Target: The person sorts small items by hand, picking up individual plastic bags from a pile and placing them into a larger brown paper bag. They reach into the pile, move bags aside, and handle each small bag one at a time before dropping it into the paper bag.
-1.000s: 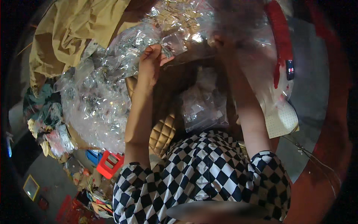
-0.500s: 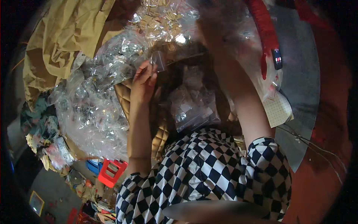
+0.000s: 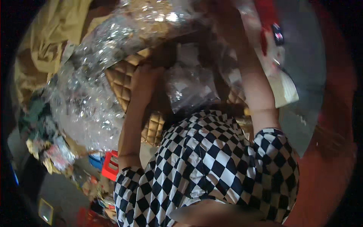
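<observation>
My left hand [image 3: 148,75] is in shadow over a brown quilted cover [image 3: 121,85], just left of some clear plastic bags [image 3: 192,89] in front of my body. Motion blur hides its fingers, and no small bag shows in it. Stretched far forward, my right arm ends in my right hand [image 3: 217,11], dark and smeared at the top edge beside a heap of clear bags with tan pieces [image 3: 155,28]. What it touches cannot be made out.
A large mound of filled clear bags [image 3: 89,102] spreads on the left, with tan cloth [image 3: 70,26] behind it. Below stands a red plastic stool [image 3: 110,165]. To the right are a small dark device with a lit screen [image 3: 278,34] and a pale patterned sheet [image 3: 284,90].
My left hand has dropped toward me; the small clear bag it held no longer shows. My right arm stays stretched forward. The whole view has shifted and blurred.
</observation>
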`<control>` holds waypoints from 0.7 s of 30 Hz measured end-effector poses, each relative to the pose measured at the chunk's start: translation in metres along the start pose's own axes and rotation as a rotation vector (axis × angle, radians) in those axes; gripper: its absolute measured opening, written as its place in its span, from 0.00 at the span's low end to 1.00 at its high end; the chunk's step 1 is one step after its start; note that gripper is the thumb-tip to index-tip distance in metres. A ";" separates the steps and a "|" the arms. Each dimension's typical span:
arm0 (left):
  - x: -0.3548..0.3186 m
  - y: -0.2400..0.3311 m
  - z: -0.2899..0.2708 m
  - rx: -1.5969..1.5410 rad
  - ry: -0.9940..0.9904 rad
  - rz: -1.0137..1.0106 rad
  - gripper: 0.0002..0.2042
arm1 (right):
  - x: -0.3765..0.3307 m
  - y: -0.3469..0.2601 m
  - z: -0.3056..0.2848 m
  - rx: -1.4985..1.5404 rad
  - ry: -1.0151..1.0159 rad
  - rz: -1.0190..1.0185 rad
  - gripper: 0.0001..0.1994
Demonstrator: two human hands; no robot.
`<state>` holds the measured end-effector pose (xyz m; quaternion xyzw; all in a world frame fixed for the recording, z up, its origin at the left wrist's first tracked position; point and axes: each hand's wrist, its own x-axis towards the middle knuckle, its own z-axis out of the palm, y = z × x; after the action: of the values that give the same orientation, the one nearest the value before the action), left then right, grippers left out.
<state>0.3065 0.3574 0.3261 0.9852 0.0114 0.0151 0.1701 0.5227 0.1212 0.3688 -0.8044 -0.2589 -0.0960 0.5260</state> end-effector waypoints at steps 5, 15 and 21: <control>-0.018 -0.018 -0.002 -0.480 0.171 -0.236 0.14 | -0.112 -0.018 -0.048 0.207 0.082 -0.117 0.11; -0.019 0.033 0.013 -0.412 -0.075 0.252 0.19 | -0.182 -0.026 0.022 0.413 -0.283 0.284 0.13; -0.009 0.028 0.002 -1.178 0.179 -0.172 0.10 | -0.222 0.144 0.071 -0.620 0.188 0.050 0.12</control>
<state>0.2979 0.3295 0.3332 0.7157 0.0949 0.0882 0.6863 0.4005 0.0700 0.1283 -0.9200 -0.1480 -0.2310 0.2799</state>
